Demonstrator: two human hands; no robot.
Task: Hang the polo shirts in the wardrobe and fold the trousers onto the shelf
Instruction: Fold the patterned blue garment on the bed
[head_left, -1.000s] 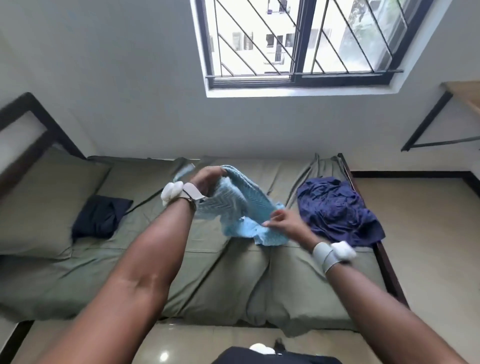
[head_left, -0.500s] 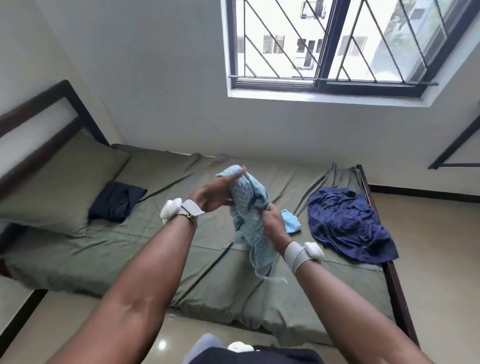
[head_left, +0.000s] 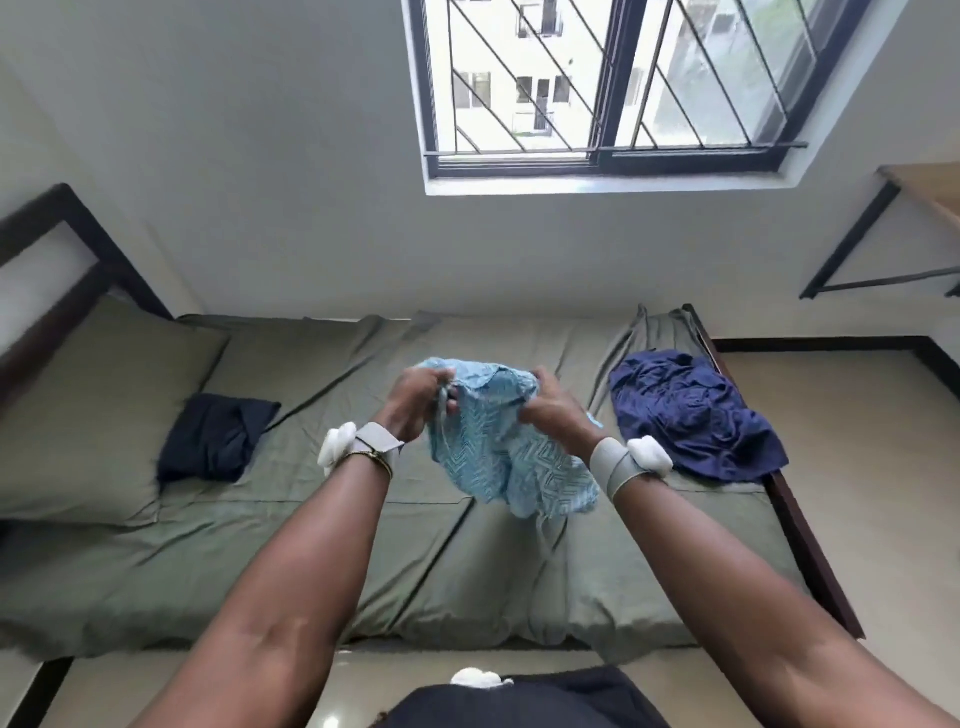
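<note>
Here, pale-blue zigzag-patterned garment (crumpled), bunched top edge clamped in left grip, right grip.

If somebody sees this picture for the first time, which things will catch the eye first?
First the light blue patterned garment, held up over the middle of the olive green bed by the left hand and right hand. Then the crumpled navy blue garment at the bed's right end, and the barred window above.
</note>
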